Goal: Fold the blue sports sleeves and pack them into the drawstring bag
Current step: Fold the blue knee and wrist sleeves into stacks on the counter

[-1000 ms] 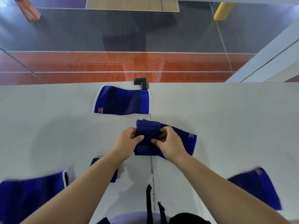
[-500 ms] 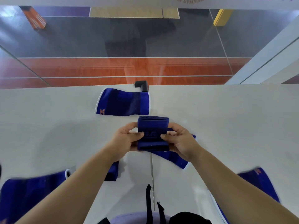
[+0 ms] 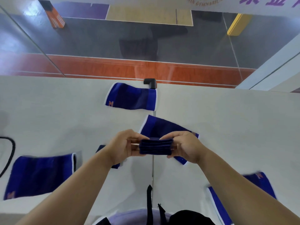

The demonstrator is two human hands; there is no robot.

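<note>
Lifted edge-on since before, folded sleeve pinched between both hands; its lettering hidden.

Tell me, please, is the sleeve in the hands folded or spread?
Folded: the held sleeve shows stacked layers, pinched between left hand and right hand.

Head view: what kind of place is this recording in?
Probably a sports hall: a marked court floor in orange and grey, wall lettering reading roughly "gymnasium", and blue sports sleeves laid on a white table.
</note>
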